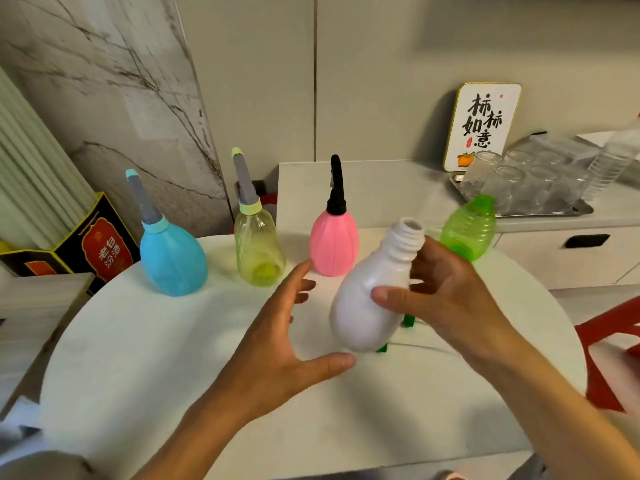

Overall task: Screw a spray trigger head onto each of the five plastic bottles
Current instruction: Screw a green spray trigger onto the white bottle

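Observation:
My right hand (446, 296) grips a white bottle (360, 306) by its shoulder, tilted above the round white table (138, 358), its threaded neck bare. My left hand (284, 337) is spread open just left of the bottle, thumb near its base. At the back stand a blue bottle (171, 261) and a yellow-green bottle (258, 251), each with a grey trigger head, and a pink bottle (333, 245) with a black head. A green bottle (467, 228) stands at the right without a head. A green part (408, 320) of something lies mostly hidden behind the white bottle.
A counter at the back right holds a metal tray (571, 207) of upturned glasses, a sign (481, 126) and a clear water bottle (613, 157). A black and red box (93, 244) sits left of the table. A red chair (609, 348) stands at the right.

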`<act>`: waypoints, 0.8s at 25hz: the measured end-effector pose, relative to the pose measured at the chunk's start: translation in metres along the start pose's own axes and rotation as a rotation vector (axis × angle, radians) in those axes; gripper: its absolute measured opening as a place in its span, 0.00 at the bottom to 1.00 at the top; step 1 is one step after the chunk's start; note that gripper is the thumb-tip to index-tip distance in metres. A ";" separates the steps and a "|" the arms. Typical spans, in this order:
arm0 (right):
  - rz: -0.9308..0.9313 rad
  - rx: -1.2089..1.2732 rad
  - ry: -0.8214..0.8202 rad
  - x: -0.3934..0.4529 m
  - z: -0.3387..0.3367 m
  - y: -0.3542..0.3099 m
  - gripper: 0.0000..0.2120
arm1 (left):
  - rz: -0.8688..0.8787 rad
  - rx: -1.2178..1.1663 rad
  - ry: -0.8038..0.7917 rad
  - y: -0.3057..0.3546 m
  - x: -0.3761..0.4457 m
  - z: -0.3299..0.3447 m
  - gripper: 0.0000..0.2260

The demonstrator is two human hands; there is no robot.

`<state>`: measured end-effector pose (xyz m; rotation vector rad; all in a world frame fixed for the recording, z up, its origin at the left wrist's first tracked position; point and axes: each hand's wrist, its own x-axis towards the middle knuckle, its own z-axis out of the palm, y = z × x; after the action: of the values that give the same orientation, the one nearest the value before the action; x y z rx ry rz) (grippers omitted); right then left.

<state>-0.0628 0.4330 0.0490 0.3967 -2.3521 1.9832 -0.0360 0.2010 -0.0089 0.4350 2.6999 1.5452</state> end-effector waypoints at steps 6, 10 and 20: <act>0.067 -0.080 -0.333 -0.017 0.036 0.007 0.35 | -0.014 -0.210 -0.002 0.004 -0.007 0.002 0.34; 0.060 -0.891 -0.102 -0.005 -0.003 0.033 0.21 | -0.204 -0.127 0.197 -0.005 -0.002 -0.008 0.32; -0.001 -1.469 -0.192 -0.009 0.040 0.071 0.11 | -0.202 0.244 0.166 -0.003 -0.008 0.004 0.30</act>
<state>-0.0643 0.4062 -0.0280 0.4225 -3.0408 -0.1438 -0.0288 0.2009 -0.0143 0.0293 2.9609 1.2591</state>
